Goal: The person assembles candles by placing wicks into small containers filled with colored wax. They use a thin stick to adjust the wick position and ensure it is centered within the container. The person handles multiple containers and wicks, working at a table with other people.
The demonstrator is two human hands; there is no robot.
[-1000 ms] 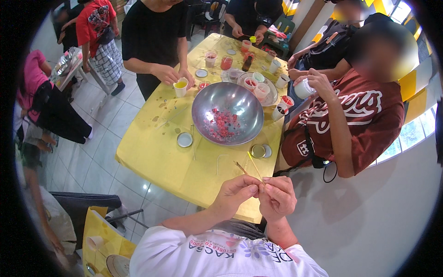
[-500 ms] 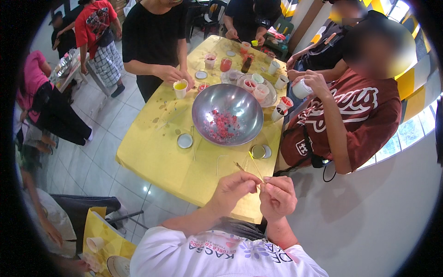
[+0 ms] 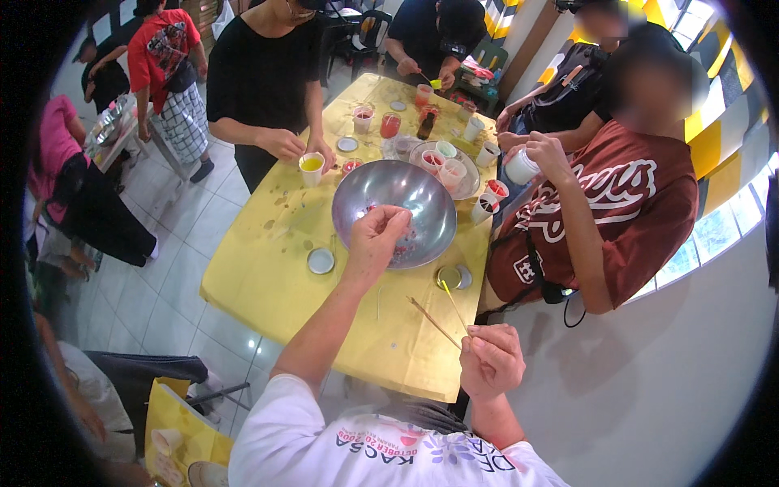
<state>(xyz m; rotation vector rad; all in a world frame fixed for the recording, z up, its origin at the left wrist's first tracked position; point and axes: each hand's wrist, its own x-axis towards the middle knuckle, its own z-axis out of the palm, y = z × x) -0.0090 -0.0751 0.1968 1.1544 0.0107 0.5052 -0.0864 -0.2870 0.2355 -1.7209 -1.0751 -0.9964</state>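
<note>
The two hands are apart. The right hand (image 3: 492, 359), right of the lower middle, is closed on two sticks, one brown (image 3: 432, 320) and one yellow-tipped (image 3: 454, 303); both slant to the upper left, tips roughly toward the bowl (image 3: 422, 183). The left hand (image 3: 377, 237), near the centre of the frame, overlaps the bowl's lower left part, fingertips drawn together; whether it pinches anything, or touches the bowl, I cannot tell. The one bowl lies up and left from the right hand, so the left is nearer.

Outward on the yellow counter (image 3: 260, 272): one pale lid (image 3: 320, 260) left of the bowl; upper right of it, one plate (image 3: 471, 190) bearing three cups (image 3: 453, 174); above the bowl, one dark bottle (image 3: 426, 124) and one red jar (image 3: 390, 125).
</note>
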